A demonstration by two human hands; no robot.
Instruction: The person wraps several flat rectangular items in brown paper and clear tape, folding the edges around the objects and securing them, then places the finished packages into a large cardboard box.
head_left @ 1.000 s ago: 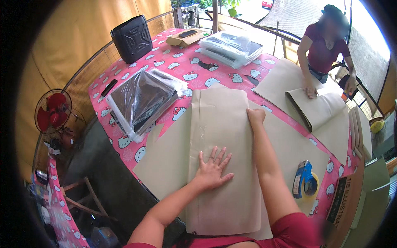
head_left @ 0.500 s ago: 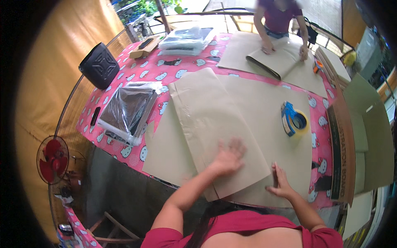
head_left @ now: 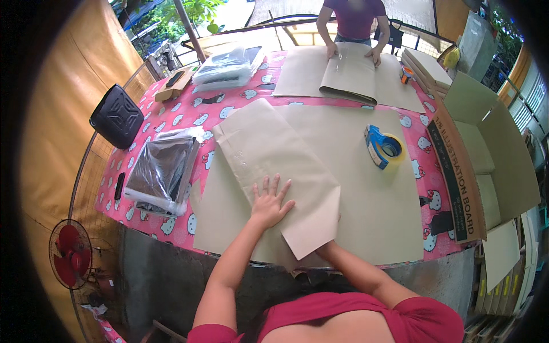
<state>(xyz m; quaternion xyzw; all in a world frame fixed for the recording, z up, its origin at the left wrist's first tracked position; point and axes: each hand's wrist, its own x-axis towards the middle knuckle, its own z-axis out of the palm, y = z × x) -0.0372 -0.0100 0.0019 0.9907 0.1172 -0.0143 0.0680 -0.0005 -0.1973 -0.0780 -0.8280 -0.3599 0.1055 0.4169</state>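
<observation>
A folded piece of brown kraft paper (head_left: 297, 171), with shiny clear tape along its left part, lies slantwise on a large flat brown sheet (head_left: 377, 217). My left hand (head_left: 271, 204) rests flat on the folded paper near its left edge, fingers spread. My right hand (head_left: 327, 250) reaches under the paper's near right end. That end is lifted and bent, and the fingers beneath it are hidden. To the right, a blue tape dispenser (head_left: 375, 147) with a roll of clear tape (head_left: 396, 151) sits on the large sheet.
Plastic-wrapped dark items (head_left: 163, 171) lie left, clear plastic packs (head_left: 229, 68) farther back. A black container (head_left: 117, 117) stands at the left edge, an open cardboard box (head_left: 457, 177) at right. Across the pink table cover (head_left: 200, 121), a co-worker (head_left: 354, 20) handles another brown sheet (head_left: 349, 74).
My left hand has shifted left across the folded paper. My right hand has gone from beside the paper to under its near right end, which is now bent up. The co-worker's sheet has turned.
</observation>
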